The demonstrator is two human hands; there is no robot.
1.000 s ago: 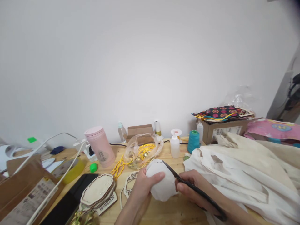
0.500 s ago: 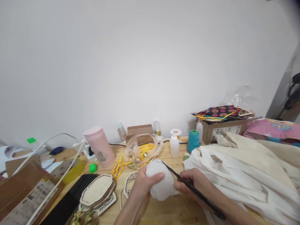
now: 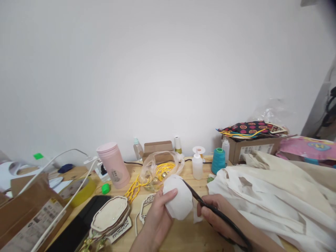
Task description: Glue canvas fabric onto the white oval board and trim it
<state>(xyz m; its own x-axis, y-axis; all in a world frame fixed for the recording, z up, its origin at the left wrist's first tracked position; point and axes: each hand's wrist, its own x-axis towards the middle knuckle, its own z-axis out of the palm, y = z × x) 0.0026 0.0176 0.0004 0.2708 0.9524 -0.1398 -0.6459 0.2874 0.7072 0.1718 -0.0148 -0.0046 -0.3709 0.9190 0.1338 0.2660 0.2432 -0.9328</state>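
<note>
My left hand (image 3: 161,213) is closed on a rounded white piece of fabric (image 3: 179,199), its thumb lying across the front. Black scissors (image 3: 217,213) are gripped in my right hand (image 3: 214,211), blades pointing up and left to the fabric's upper right edge. A small white scrap (image 3: 197,214) hangs between the fabric and my right fingers; whether it is still joined I cannot tell. Left of my left hand lie a lattice frame (image 3: 145,206) and a stack of pale scalloped plaques (image 3: 110,213).
Crumpled white cloth (image 3: 257,196) covers the right side. Behind my hands stand a clear bag with yellow cord (image 3: 165,170), a squeeze bottle (image 3: 197,168) and a teal thread cone (image 3: 218,161). A pink tumbler (image 3: 114,166), yellow tape (image 3: 81,192) and cardboard box (image 3: 31,217) are at left.
My left hand has turned the white fabric, and its thumb sits higher on it. The scissor handles have spread wider apart. A scrap now dangles at the right edge. The view has shifted slightly.
</note>
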